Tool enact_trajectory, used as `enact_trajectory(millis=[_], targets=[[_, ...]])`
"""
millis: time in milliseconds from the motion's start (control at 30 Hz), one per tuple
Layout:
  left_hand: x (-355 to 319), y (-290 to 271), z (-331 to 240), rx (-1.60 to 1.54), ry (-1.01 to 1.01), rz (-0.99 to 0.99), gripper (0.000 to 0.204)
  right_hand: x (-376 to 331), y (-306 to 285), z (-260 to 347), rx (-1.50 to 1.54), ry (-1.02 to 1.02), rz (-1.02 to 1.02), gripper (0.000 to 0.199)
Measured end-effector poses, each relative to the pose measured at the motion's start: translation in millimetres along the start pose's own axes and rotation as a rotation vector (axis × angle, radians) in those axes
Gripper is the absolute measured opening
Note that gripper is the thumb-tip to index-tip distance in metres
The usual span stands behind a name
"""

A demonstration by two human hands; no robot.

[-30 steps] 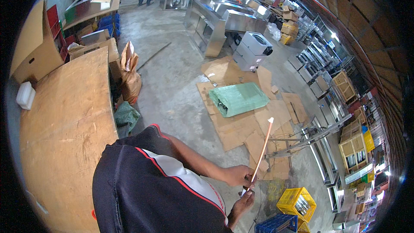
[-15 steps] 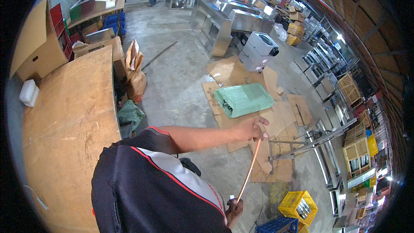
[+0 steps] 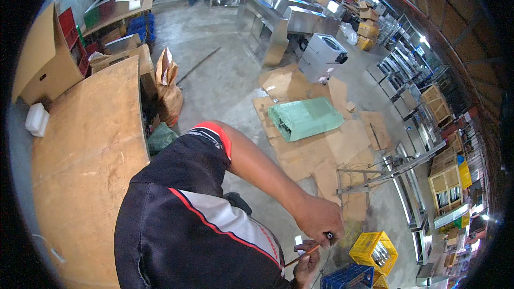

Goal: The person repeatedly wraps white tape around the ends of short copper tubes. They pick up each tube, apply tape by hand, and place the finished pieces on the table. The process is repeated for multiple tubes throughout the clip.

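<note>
My left hand (image 3: 320, 218) is closed in a fist low at the right of my body, close above my right hand (image 3: 307, 265). A thin copper-coloured rod (image 3: 294, 261) runs slanting through the fingers of my right hand, and its upper end meets my left fist. A small dark round spot with a bright centre shows in the curl of the left fist; I cannot tell what it is. Beside the right hand sticks up a small white piece (image 3: 299, 242), its lower part hidden by the fingers. My torso hides the rod's lower end.
A wooden tabletop (image 3: 85, 176) lies at my left. Flattened cardboard (image 3: 305, 158) covers the floor ahead, under a green wrapped bundle (image 3: 306, 119) and a grey box-shaped machine (image 3: 322, 56). A metal frame (image 3: 369, 182), a yellow crate (image 3: 360, 247) and a blue crate (image 3: 342, 278) stand at right.
My left hand has come down and nearer, from the rod's raised upper end to just above my right hand. Less of the rod shows, lying flatter. My right hand has shifted slightly rightward.
</note>
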State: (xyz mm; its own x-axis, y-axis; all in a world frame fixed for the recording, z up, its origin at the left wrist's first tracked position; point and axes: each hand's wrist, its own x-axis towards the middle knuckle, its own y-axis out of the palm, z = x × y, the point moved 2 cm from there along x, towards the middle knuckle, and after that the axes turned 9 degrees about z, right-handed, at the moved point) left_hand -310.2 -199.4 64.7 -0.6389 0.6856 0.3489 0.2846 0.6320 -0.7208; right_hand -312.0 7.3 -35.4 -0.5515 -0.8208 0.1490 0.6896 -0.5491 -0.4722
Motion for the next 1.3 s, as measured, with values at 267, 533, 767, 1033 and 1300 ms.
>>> enact_trajectory(millis=[267, 533, 767, 1033, 1300], targets=[[12, -20, -26, 0.588, 0.247, 0.471, 0.035, -48, -7, -45, -0.020, 0.193, 0.261, 0.043], [21, -47, -69, 0.875, 0.416, 0.652, 0.035, -65, -16, -27, -0.538, 0.399, 0.313, 0.031], [16, -47, -79, 0.873, 0.359, 0.631, 0.031, -68, -32, 18, -0.691, 0.295, 0.317, 0.034], [-5, 15, 22, -0.045, -0.257, -0.164, 0.038, -3, -35, -3, 0.089, 0.155, -1.136, 0.055], [-8, 138, 72, -0.680, -0.254, 0.220, 0.027, -25, -93, -18, -0.353, 0.037, -1.442, 0.048]])
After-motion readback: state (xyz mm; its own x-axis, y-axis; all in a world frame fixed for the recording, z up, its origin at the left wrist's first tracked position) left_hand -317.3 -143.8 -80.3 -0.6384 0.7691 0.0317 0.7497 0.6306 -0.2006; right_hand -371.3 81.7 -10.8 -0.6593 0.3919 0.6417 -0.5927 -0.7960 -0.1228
